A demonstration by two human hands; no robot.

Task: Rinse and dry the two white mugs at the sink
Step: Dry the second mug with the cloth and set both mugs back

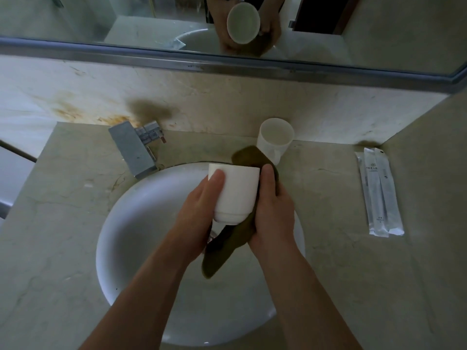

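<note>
My left hand (pixel 202 210) grips a plain white ceramic mug (pixel 236 193), fingers curled round its left side and the thumb lying flat on the wall that faces me. I hold it above the round white sink basin (pixel 131 236), tipped away from me so that its mouth faces the wall and its base points back at me. Its outside is smooth and unmarked. It tapers slightly down to a narrow stepped foot at the bottom, and the rim is straight and even. In the wall mirror (pixel 101 18) its reflection shows a bare, pale inside.

My right hand (pixel 273 213) clutches an olive-green cloth (pixel 219 251) and presses it against the mug's right side, thumb pointing up along the wall. 1 end of the cloth sticks up behind the rim. The other end hangs below the base, over the basin.

The other white mug (pixel 275 137) stands upright on the beige marble counter (pixel 63 223) behind the basin, close to the backsplash. Its mouth is up and its handle is turned toward me. The cloth's upper end hides part of its lower left.

A square chrome tap (pixel 134 150) sits at the basin's far left edge. 2 sealed clear packets (pixel 379 195) lie side by side on the counter to my right, well apart from both mugs.
</note>
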